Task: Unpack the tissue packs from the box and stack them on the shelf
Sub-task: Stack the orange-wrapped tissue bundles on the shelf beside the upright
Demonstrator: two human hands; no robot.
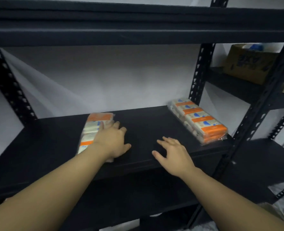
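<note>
Biggest thing here is the black metal shelf unit (154,117), its deck running across the middle of the view with a white wall behind it and another dark deck overhead. A second rack sits off at 2 o'clock, carrying a cardboard box (249,64) with blurry print and something blue poking out the top.

On the main deck there are two tissue packs, well apart. The right tissue pack (199,120) lies flat toward 3 o'clock, close to the perforated upright, angled so its long side runs from the back wall toward the front edge. Orange and cream wrappers with little blue marks, clear plastic over the lot.

The left tissue pack (94,129) sits around 9 o'clock from centre, same orange and cream, a bit motion-blurred.

The left hand (112,142) is laid on top of that left pack, fingers spread and pressing flat rather than wrapped round it. The right hand (172,153) is open, fingers splayed, over the bare front of the deck at about 5 o'clock, holding nothing. Can't tell if it's touching the deck.
</note>
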